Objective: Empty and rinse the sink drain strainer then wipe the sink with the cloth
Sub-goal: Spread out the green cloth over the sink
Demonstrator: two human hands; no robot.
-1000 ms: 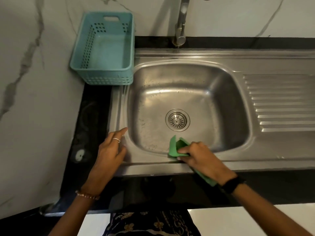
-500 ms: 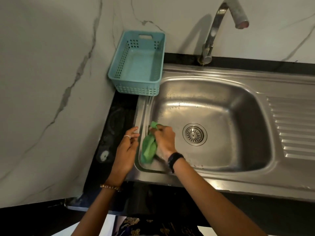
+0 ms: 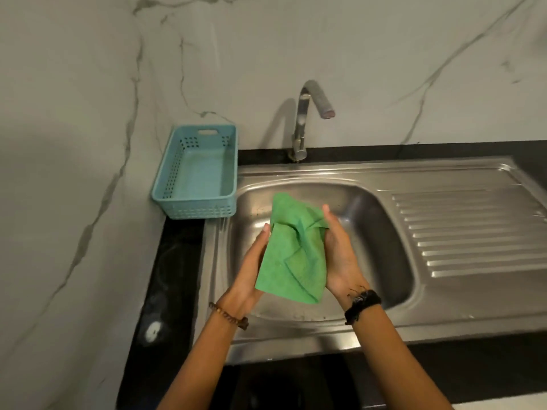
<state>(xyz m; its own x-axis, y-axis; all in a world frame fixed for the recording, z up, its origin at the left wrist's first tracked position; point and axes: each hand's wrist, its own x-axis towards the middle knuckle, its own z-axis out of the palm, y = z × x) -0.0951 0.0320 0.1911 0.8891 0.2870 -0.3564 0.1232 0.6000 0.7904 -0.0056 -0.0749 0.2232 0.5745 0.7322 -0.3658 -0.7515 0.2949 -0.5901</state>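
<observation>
Two hands held the green cloth (image 3: 291,248) up over the sink (image 3: 370,232). The left hand (image 3: 250,273) and right hand (image 3: 340,258) each gripped a side. Folding it into a neat flat pad would help it wipe better.

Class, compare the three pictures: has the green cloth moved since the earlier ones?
Yes. The green cloth has left the near-left wall of the sink and is now held up over the basin between the left hand and right hand.
</observation>
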